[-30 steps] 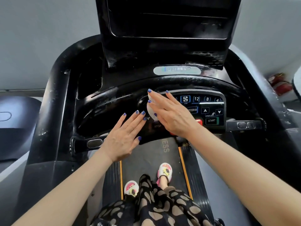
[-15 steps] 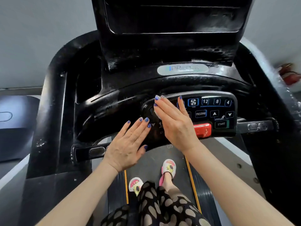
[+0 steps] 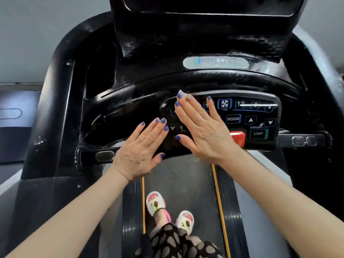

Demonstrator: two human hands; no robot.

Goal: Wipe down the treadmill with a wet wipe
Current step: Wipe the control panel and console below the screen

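Right hand [image 3: 202, 131]: flat, fingers straight and together, pressing the wet wipe [image 3: 181, 93] against the treadmill control panel [image 3: 260, 110]. Only a pale corner of the wipe visible, just beyond the fingertips; remainder hidden under the palm.

Left hand [image 3: 141, 151]: flat and empty, fingers straight, resting on the black console [image 3: 119, 108] just beside the right hand.

Risks, as judged:
- Accidental activation. START button [image 3: 258, 133] and red stop button [image 3: 237, 137] immediately right of the working hand; speed arrows [image 3: 251, 120] slightly beyond. Cause: sideways pressure during the wipe, with both feet on the belt [image 3: 178, 179].
- Moisture in button seams. Cause: overly wet wipe.
- Missed area. Cause: wipe bunching under the palm.

Surroundings: PROGRAM button [image 3: 233, 119] and fan button [image 3: 224, 104] right of the fingers; grip sensor [image 3: 105, 156] left of the left wrist. Left hand bounds leftward travel.
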